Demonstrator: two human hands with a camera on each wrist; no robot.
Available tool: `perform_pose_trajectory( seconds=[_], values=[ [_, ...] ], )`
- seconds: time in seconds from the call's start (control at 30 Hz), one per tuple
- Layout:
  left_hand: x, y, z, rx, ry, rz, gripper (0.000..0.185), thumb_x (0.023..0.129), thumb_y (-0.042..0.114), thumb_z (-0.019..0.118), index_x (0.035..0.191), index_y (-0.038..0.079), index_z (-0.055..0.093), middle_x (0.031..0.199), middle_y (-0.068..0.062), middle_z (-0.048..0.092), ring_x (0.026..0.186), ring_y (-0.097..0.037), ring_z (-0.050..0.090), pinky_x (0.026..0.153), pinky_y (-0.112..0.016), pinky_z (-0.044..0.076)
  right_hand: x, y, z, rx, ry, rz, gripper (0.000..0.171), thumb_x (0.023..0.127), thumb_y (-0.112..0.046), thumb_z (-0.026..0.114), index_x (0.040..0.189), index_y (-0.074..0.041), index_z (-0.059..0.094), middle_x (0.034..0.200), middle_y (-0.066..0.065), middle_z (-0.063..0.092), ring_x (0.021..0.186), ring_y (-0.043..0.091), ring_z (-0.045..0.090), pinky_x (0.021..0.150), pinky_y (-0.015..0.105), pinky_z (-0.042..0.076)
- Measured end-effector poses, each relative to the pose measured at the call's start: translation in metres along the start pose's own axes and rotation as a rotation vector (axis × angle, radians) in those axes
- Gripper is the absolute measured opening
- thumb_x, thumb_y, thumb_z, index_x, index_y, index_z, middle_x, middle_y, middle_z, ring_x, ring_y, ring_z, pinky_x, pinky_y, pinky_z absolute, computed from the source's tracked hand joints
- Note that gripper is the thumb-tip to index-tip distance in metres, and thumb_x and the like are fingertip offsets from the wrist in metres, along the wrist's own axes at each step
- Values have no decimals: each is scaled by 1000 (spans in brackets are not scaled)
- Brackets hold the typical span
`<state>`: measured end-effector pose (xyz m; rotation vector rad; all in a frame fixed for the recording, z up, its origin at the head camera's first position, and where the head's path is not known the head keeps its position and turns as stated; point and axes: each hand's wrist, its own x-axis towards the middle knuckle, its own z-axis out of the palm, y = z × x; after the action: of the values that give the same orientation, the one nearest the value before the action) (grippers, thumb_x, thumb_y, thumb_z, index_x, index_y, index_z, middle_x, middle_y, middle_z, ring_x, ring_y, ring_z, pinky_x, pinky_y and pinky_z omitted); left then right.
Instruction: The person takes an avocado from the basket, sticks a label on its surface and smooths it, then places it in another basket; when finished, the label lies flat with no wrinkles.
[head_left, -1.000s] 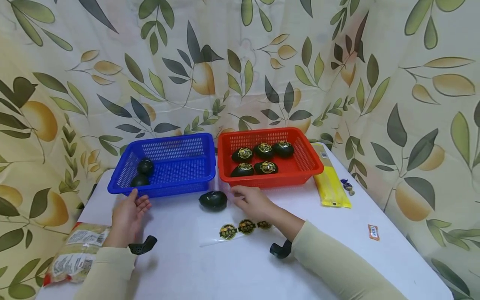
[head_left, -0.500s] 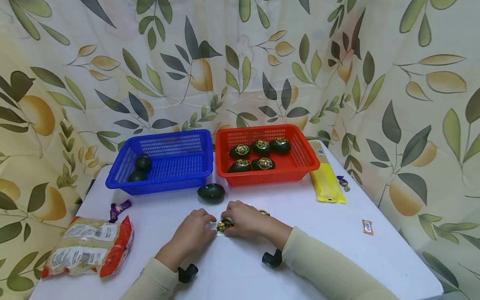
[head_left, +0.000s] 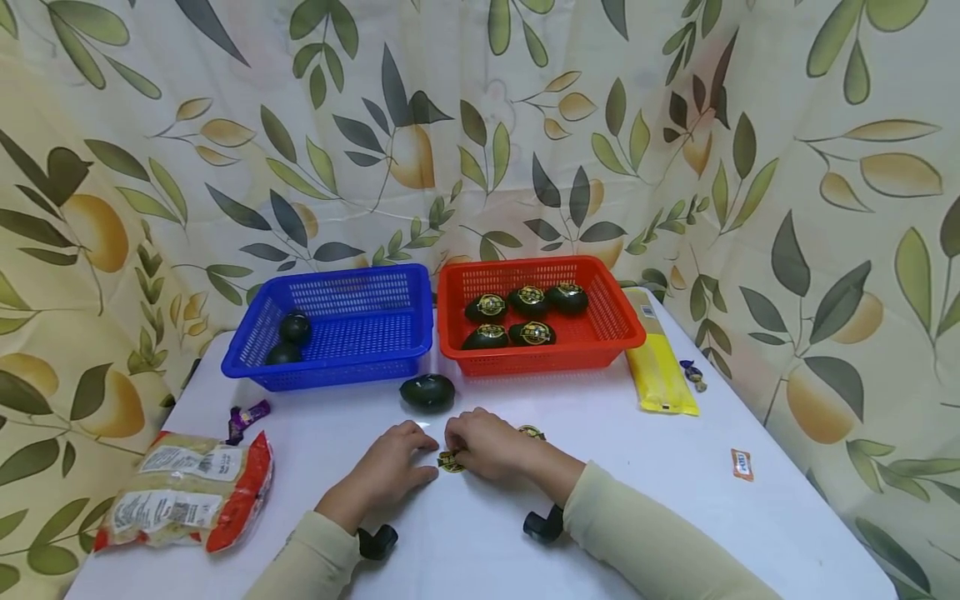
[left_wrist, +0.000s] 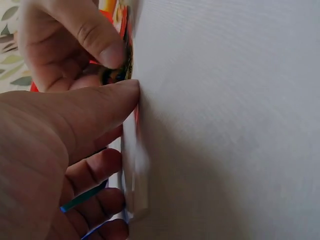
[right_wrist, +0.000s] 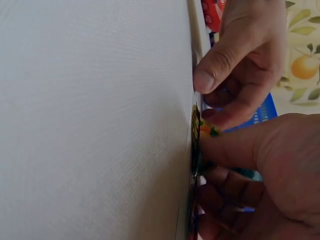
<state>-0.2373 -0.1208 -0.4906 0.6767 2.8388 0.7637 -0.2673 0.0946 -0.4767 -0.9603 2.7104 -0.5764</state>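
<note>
A clear strip of black-and-gold stickers (head_left: 450,461) lies flat on the white table, largely covered by the hands. My left hand (head_left: 386,471) rests on the strip's left end, its thumb and fingertips pressing down, as the left wrist view also shows. With curled fingers, my right hand (head_left: 487,442) pinches at the edge of the sticker between the hands; how far it is lifted is hidden. Another sticker (head_left: 531,432) shows behind the right wrist. Just beyond the hands lies an avocado (head_left: 427,392) with no sticker visible on it.
A blue basket (head_left: 360,367) holds two dark avocados. Beside it, a red basket (head_left: 540,360) holds several stickered avocados. A yellow packet (head_left: 660,367) lies at right, near wrapped candies (head_left: 693,375) and a small wrapper (head_left: 742,464). At left are a snack bag (head_left: 180,492) and purple candy (head_left: 247,419).
My left hand has moved from beside the blue basket to the strip's left end. My right hand has come nearer, from beside the avocado onto a sticker.
</note>
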Motion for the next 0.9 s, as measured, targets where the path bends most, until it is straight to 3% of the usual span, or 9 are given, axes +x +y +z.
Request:
perform_pose_trajectory(
  seconds=[0.17, 0.3, 0.4, 0.57, 0.7, 0.9],
  values=[
    [-2, 0, 1, 11, 8, -4, 31, 91, 23, 80, 119, 13, 74, 112, 0, 60, 108, -23, 57, 94, -47, 50, -2, 2, -6, 151, 28, -32, 18, 98, -4, 66, 97, -21, 66, 88, -11, 62, 87, 8, 56, 85, 27, 51],
    [-3, 4, -1, -5, 5, -36, 35, 94, 27, 77, 124, 11, 72, 117, -1, 61, 111, -24, 57, 97, -48, 50, -1, 7, -15, 286, 60, -36, 16, 99, -4, 66, 101, -20, 66, 92, -8, 66, 89, 8, 59, 87, 26, 53],
    [-2, 7, -3, -132, 33, -105, 33, 97, 33, 74, 121, 10, 71, 115, 0, 67, 107, -20, 61, 94, -44, 53, 0, 8, -21, 401, 89, -3, 14, 99, -5, 66, 104, -17, 68, 94, -4, 68, 90, 11, 61, 85, 27, 54],
    [4, 11, -8, -406, 153, -234, 25, 101, 38, 68, 101, 12, 71, 87, 1, 68, 80, -15, 59, 68, -31, 52, 2, 3, -30, 576, 150, 68, 17, 99, -7, 67, 115, -13, 67, 99, 2, 68, 91, 16, 63, 83, 27, 57],
    [11, 12, -15, -464, 247, -258, 21, 102, 31, 68, 94, 11, 71, 82, 0, 65, 76, -16, 55, 65, -29, 48, 8, 1, -33, 699, 248, 131, 27, 99, -13, 70, 124, -6, 63, 107, 6, 68, 94, 19, 65, 81, 30, 61],
    [21, 9, -25, -454, 311, -272, 21, 101, 29, 69, 95, 10, 72, 87, -2, 70, 83, -17, 59, 72, -30, 49, 22, 4, -29, 654, 317, 268, 22, 99, -32, 70, 103, -11, 72, 94, 13, 73, 79, 18, 65, 66, 28, 54]
  ],
)
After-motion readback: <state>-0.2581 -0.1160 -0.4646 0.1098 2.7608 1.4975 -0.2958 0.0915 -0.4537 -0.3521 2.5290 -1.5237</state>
